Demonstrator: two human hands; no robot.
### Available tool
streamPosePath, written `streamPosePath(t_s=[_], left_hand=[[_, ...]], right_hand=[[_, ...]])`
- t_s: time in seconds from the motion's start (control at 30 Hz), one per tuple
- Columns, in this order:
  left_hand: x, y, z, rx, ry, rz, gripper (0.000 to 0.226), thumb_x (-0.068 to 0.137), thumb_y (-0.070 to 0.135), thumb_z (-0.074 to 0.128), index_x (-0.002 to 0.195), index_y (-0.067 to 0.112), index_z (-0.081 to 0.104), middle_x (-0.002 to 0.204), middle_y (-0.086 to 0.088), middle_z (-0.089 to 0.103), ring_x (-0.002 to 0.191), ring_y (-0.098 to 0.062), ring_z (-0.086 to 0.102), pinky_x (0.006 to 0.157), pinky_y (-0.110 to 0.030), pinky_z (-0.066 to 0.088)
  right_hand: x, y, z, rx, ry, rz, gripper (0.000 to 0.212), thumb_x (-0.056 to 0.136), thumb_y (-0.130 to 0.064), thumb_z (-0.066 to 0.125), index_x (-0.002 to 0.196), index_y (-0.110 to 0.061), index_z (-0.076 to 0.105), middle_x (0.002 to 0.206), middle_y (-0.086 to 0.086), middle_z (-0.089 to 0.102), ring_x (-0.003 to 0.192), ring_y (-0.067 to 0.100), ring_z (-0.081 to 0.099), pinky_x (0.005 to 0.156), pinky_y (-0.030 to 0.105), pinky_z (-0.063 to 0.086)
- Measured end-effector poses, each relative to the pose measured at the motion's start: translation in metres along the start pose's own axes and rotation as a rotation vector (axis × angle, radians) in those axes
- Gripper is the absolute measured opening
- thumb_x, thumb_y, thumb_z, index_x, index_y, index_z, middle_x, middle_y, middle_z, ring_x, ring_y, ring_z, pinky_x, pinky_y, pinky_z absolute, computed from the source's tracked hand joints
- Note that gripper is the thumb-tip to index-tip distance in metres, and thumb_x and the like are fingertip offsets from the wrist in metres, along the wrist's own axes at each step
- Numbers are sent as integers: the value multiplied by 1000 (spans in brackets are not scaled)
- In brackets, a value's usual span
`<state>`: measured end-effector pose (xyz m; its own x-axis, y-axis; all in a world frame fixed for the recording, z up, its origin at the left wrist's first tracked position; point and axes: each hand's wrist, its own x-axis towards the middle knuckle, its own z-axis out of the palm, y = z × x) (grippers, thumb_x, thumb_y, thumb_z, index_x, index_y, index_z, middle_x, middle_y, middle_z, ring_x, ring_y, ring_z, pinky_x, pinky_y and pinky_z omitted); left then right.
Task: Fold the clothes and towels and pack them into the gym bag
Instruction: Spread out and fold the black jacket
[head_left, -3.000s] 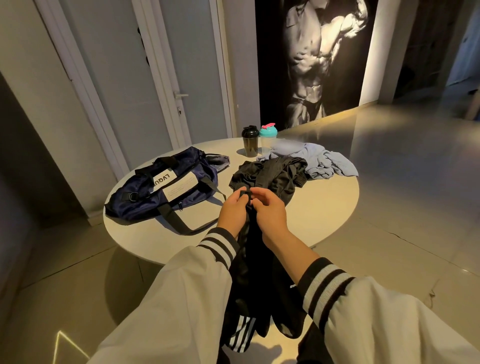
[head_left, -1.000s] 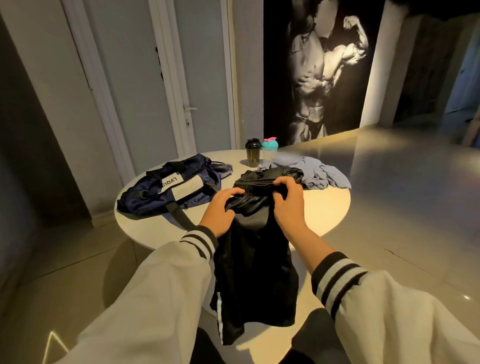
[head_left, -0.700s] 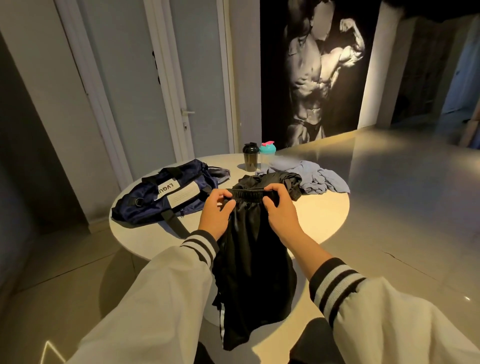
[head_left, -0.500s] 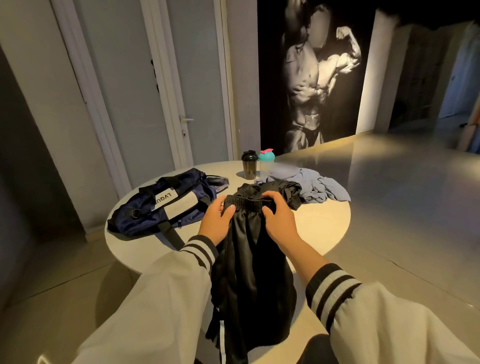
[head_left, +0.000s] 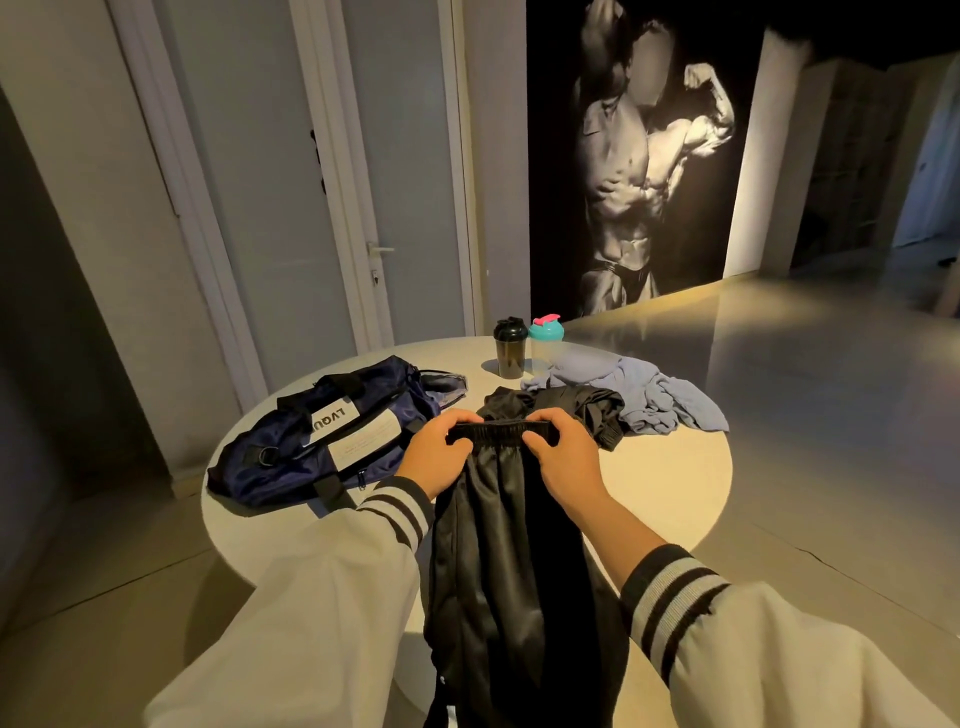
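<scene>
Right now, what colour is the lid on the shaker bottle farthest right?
Teal with a pink flip cap: the shaker bottle beside the black shaker, seen in the head view.

Shorts: black cloth w/ satin sheen; waistband ribbed, matt. Bag: navy cloth, slight shine, matt webbing straps. Blue cloth: soft, matt, creased. Table: smooth, low sheen. Floor: glossy, reflective. Shakers: smooth plastic. Sleeves: white matt cloth, ribbed cuffs.
</scene>
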<state>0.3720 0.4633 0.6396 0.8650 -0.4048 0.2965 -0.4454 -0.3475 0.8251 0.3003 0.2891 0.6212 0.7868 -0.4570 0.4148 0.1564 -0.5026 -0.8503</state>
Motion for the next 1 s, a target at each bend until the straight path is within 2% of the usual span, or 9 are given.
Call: streamPosePath(t_s=[0.07, 0.13, 0.2, 0.3, 0.43, 0.6, 0.8, 0.9, 1.0], left_hand=[[4, -5, 0, 12, 15, -19, 30, 92, 1, 56, 112, 20, 68, 110, -2, 68, 104, -19, 62, 90, -27, 50], [7, -11, -1, 71, -14, -8, 33, 93, 5, 60, 121, 21, 67, 114, -1, 66, 105, -19, 62, 90, -24, 49], [9, -15, -2, 183, -46, 14, 41, 93, 7, 61, 133, 18, 61, 119, -2, 61, 110, -19, 59, 96, -26, 45], [14, -23, -2, 338, -59, 55, 41, 92, 8, 62, 132, 19, 62, 123, -7, 60, 114, -23, 57, 105, -35, 43], [5, -35, 5, 347, -58, 105, 40, 93, 3, 57, 127, 23, 61, 120, -2, 57, 113, -20, 55, 105, -32, 42], [-15, -58, 26, 331, -40, 115, 35, 93, -5, 51, 117, 20, 58, 119, -1, 49, 112, -18, 52, 97, -18, 35], [-22, -78, 41, 378, -34, 30, 43, 96, -4, 50, 133, 15, 57, 131, -6, 46, 118, -21, 53, 100, -15, 31], [-22, -85, 43, 399, -73, -33, 47, 97, -3, 50, 140, 15, 54, 139, -8, 45, 126, -23, 49, 104, -16, 29], [-21, -90, 43, 436, -124, -52, 47, 96, 0, 52, 141, 15, 54, 138, -10, 51, 128, -25, 49, 113, -30, 33]], right_hand=[[5, 4, 3, -12, -6, 8, 15, 94, -13, 64, 106, -23, 65, 109, 0, 65, 97, 15, 56, 82, 25, 38], [9, 7, 6, -29, -19, 18, 20, 95, -12, 63, 112, -22, 66, 113, 0, 65, 102, 17, 57, 88, 25, 39], [12, 12, 8, -113, -50, 4, 26, 96, -12, 63, 119, -21, 67, 117, 2, 65, 107, 18, 59, 94, 26, 41], [14, 24, 11, -245, -100, -29, 28, 93, -14, 67, 121, -20, 69, 117, 5, 67, 108, 23, 61, 100, 34, 45], [4, 41, 11, -293, -108, -34, 17, 90, -21, 72, 103, -25, 63, 102, -1, 64, 93, 19, 59, 78, 31, 43], [-18, 62, 21, -334, -116, -34, 30, 88, -19, 71, 90, -30, 44, 92, -7, 56, 82, 17, 53, 63, 32, 37], [-35, 83, 30, -311, -144, -65, 32, 87, 1, 66, 112, -18, 62, 109, 1, 60, 99, 20, 56, 85, 25, 39], [-38, 93, 34, -303, -154, -27, 33, 87, -4, 70, 118, -15, 66, 114, 5, 62, 105, 23, 58, 93, 26, 41], [-39, 96, 38, -268, -169, 32, 30, 89, -16, 72, 119, -17, 67, 110, 4, 62, 103, 22, 58, 93, 29, 43]])
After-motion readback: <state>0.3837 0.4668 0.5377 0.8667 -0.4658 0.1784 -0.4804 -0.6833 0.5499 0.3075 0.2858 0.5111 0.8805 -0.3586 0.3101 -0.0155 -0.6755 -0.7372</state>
